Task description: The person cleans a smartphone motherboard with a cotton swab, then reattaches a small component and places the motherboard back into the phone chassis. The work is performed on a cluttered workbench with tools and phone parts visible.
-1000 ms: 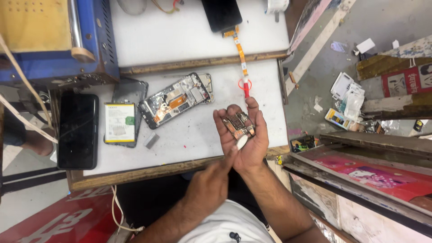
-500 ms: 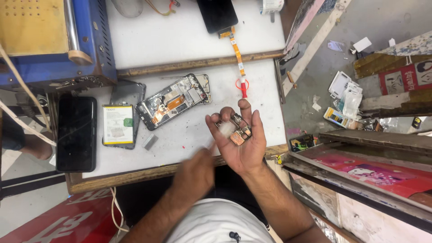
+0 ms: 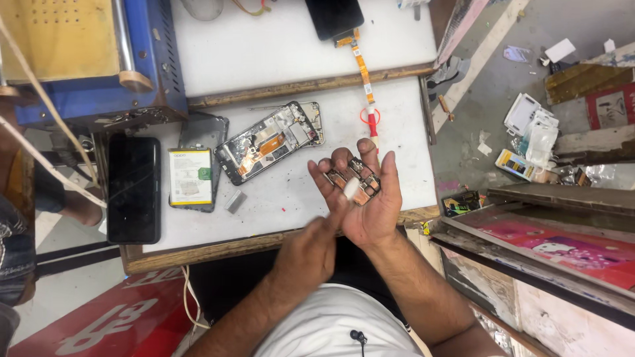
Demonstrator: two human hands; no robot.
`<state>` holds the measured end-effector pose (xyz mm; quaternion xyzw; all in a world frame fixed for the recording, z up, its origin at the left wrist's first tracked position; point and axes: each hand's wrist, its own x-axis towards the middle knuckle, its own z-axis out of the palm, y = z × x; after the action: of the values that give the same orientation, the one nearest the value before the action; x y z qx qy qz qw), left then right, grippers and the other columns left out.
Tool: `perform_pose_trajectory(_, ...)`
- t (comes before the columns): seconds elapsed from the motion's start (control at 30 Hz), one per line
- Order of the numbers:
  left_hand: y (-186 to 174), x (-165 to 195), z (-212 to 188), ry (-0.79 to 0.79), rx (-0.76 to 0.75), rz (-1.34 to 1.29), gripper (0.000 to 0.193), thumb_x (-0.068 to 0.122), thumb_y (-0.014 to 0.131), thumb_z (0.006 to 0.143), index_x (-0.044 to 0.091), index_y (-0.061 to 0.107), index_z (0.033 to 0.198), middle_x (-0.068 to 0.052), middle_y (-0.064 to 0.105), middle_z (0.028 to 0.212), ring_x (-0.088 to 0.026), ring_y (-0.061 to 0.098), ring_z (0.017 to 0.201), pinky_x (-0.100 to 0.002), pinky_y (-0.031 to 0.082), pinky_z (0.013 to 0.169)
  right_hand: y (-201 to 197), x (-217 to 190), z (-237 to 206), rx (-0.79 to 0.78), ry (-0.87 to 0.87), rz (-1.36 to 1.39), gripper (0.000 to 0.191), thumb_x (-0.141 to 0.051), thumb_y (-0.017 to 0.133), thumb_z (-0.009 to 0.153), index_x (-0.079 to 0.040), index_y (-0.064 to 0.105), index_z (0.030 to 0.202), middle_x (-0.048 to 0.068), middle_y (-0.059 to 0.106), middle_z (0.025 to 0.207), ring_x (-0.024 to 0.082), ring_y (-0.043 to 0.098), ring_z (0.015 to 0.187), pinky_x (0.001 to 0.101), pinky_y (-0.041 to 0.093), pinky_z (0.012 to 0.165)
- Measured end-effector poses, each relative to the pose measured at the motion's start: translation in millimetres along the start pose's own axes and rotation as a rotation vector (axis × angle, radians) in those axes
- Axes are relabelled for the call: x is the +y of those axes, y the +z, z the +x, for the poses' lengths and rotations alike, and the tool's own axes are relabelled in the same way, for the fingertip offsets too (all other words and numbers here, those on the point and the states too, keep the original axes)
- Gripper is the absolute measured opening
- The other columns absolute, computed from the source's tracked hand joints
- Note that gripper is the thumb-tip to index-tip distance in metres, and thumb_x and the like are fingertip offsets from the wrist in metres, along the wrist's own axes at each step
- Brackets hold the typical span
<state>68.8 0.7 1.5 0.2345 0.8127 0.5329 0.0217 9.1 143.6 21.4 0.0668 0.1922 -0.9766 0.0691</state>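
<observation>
Small metal phone parts (image 3: 356, 180) lie cupped in the open right hand (image 3: 364, 198), fingers apart, steadied while the left hand (image 3: 311, 254) fingers pinch a white piece (image 3: 351, 188).

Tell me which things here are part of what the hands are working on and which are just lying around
In hand:
right hand, palm up
small metal parts lying in it
white tool
left hand, at the tool

Lying about:
opened phone
battery
black phone
orange ribbon cable
blue machine
table
</observation>
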Motion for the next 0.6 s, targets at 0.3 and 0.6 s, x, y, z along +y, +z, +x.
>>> perform_pose_trajectory(0.3, 1, 17, 11, 0.064, -0.015, 0.024, 0.074, -0.002, 0.061, 0.095, 0.012, 0.033, 0.162, -0.013, 0.059, 0.082, -0.032, 0.066, 0.069, -0.045, 0.057, 0.063, -5, 0, -2, -0.028, 0.065, -0.108, 0.058, -0.072, 0.027, 0.105, -0.02, 0.049, 0.116, 0.008, 0.053, 0.103, 0.03, 0.06, 0.11, 0.0645, 0.04, 0.123)
perform_pose_trajectory(0.6, -7, 7, 5, -0.083, 0.034, 0.162, 0.07, -0.001, 0.062, 0.093, 0.013, 0.041, 0.158, -0.011, 0.058, 0.08, -0.03, 0.06, 0.056, -0.042, 0.054, 0.051, -5, -2, -3, -0.039, 0.047, 0.02, 0.058, -0.072, 0.029, 0.107, -0.019, 0.052, 0.117, 0.007, 0.053, 0.102, 0.028, 0.059, 0.108, 0.0597, 0.04, 0.124)
